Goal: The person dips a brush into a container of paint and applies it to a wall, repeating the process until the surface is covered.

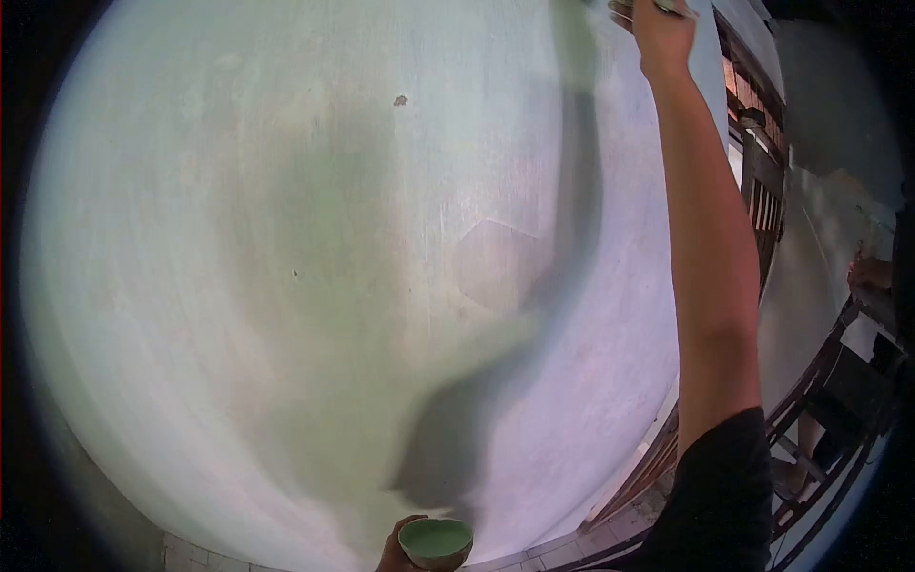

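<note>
At the bottom of the head view, my left hand (394,550) grips a small bowl (461,560) from its left side. Pale green liquid, which looks like paint, shows inside it. My right arm reaches high up along the wall (334,191), and my right hand (661,30) is at the top edge, partly cut off. Its fingers are curled around something pale and dark, too little of it visible to name. The wall is pale whitish-green, with a chipped spot (400,100) and a faint patch outline. My shadow falls across it.
To the right of the wall stands a dark wooden frame with slats (762,181). Another person's hand (869,274) and bare foot (791,477) show at the far right, by a dark chair or bench (839,334). Floor tiles (558,556) run along the wall's base.
</note>
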Demonstrator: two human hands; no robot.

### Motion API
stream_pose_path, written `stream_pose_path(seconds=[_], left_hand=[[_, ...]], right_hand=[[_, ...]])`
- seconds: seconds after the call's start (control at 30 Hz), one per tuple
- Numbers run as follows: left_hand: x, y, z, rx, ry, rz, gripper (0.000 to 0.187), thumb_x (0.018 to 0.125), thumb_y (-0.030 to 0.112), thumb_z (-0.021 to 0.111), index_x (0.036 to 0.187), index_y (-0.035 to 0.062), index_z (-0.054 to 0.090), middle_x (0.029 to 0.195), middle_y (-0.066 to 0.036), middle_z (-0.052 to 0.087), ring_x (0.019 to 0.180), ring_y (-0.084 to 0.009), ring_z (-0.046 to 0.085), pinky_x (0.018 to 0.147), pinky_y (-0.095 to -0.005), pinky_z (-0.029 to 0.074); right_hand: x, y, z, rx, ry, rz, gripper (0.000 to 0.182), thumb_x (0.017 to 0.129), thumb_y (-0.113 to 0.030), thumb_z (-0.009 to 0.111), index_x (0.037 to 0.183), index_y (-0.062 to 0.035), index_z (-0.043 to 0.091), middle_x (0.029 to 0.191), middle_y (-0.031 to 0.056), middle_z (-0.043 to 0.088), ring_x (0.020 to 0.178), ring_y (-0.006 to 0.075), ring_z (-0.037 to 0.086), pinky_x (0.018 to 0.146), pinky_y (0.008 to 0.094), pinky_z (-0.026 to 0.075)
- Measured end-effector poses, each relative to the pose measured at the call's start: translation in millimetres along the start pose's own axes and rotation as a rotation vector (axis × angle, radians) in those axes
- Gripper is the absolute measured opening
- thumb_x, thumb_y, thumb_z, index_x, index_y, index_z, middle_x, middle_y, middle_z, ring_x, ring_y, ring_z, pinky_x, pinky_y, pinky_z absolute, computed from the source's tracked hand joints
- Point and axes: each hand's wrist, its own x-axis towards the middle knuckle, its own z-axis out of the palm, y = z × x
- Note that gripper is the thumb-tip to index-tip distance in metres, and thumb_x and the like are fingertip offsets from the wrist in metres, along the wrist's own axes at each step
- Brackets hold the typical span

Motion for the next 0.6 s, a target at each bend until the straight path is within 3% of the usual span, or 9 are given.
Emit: stream_pose_path(seconds=[0.1,0.17,0.23,0.33,0.4,0.43,0.5,0.57,0.6], left_hand=[[2,-2,0,-0.004,0.007,-0.011,0.105,0.043,0.031,0.089,0.126,0.0030,0.030,0.119,-0.015,0.049,0.110,-0.0275,0.050,0.091,-0.0417,0.043],[2,-4,-2,-0.007,0.010,-0.017,0.104,0.043,0.030,0.089,0.125,0.0029,0.031,0.118,-0.015,0.049,0.109,-0.0274,0.051,0.091,-0.0415,0.043],[-1,-4,-4,-0.011,0.013,-0.018,0.103,0.043,0.030,0.089,0.125,0.0028,0.031,0.118,-0.015,0.049,0.108,-0.0273,0.051,0.090,-0.0414,0.044],[-6,-2,-8,-0.013,0.024,-0.014,0.102,0.043,0.029,0.089,0.124,0.0026,0.032,0.117,-0.015,0.050,0.108,-0.0272,0.052,0.090,-0.0413,0.044],[-7,-1,-9,-0.007,0.029,-0.004,0.102,0.043,0.028,0.089,0.123,0.0025,0.032,0.117,-0.015,0.050,0.107,-0.0271,0.052,0.089,-0.0411,0.045],[-8,0,-9,-0.003,0.028,-0.005,0.102,0.043,0.028,0.089,0.123,0.0024,0.033,0.116,-0.015,0.050,0.107,-0.0270,0.053,0.089,-0.0411,0.045],[-9,3,-9,0.007,0.030,-0.003,0.101,0.043,0.028,0.089,0.123,0.0023,0.033,0.116,-0.015,0.050,0.106,-0.0270,0.053,0.089,-0.0410,0.045],[-11,4,-8,0.015,0.033,-0.006,0.100,0.043,0.027,0.089,0.122,0.0022,0.033,0.115,-0.015,0.051,0.106,-0.0269,0.054,0.088,-0.0409,0.046],[-11,4,-7,0.020,0.034,-0.006,0.100,0.043,0.027,0.089,0.122,0.0021,0.034,0.115,-0.015,0.051,0.105,-0.0268,0.054,0.088,-0.0408,0.046]], right_hand=[[11,41,-5,-0.245,-0.018,0.135,0.022,0.079,-0.018,0.058,0.068,0.0005,0.054,0.062,0.0109,0.058,0.053,0.0217,0.059,0.045,0.0317,0.047],[-19,50,-26,-0.432,-0.092,0.161,0.011,0.076,-0.012,0.059,0.075,-0.0026,0.053,0.076,0.0095,0.062,0.067,0.0161,0.062,0.061,0.0270,0.052],[-65,17,-38,-0.443,-0.050,0.256,0.017,0.075,-0.017,0.059,0.072,-0.0019,0.053,0.073,0.0112,0.061,0.060,0.0157,0.061,0.055,0.0270,0.051],[-95,-22,-59,-0.685,-0.162,0.242,0.023,0.074,-0.023,0.060,0.070,-0.0013,0.053,0.065,0.0092,0.058,0.051,0.0148,0.057,0.049,0.0271,0.049],[-93,-60,-51,-0.745,-0.220,0.537,0.025,0.074,-0.024,0.060,0.067,-0.0007,0.053,0.060,0.0068,0.054,0.046,0.0144,0.052,0.046,0.0274,0.046],[-85,-64,-45,-0.740,-0.227,0.538,0.025,0.074,-0.024,0.060,0.067,-0.0007,0.053,0.060,0.0068,0.054,0.046,0.0144,0.052,0.046,0.0274,0.046],[-59,-52,-31,-0.940,-0.472,0.582,0.026,0.075,-0.024,0.061,0.068,0.0004,0.055,0.060,0.0066,0.054,0.048,0.0144,0.052,0.047,0.0275,0.047],[-25,-7,-11,-0.827,-0.478,0.370,0.026,0.076,-0.024,0.061,0.072,0.0014,0.057,0.062,0.0048,0.054,0.048,0.0120,0.049,0.047,0.0258,0.044],[-11,-1,8,-0.914,-0.384,0.333,0.027,0.076,-0.024,0.062,0.072,0.0029,0.058,0.063,0.0108,0.058,0.051,0.0187,0.054,0.048,0.0315,0.046]])
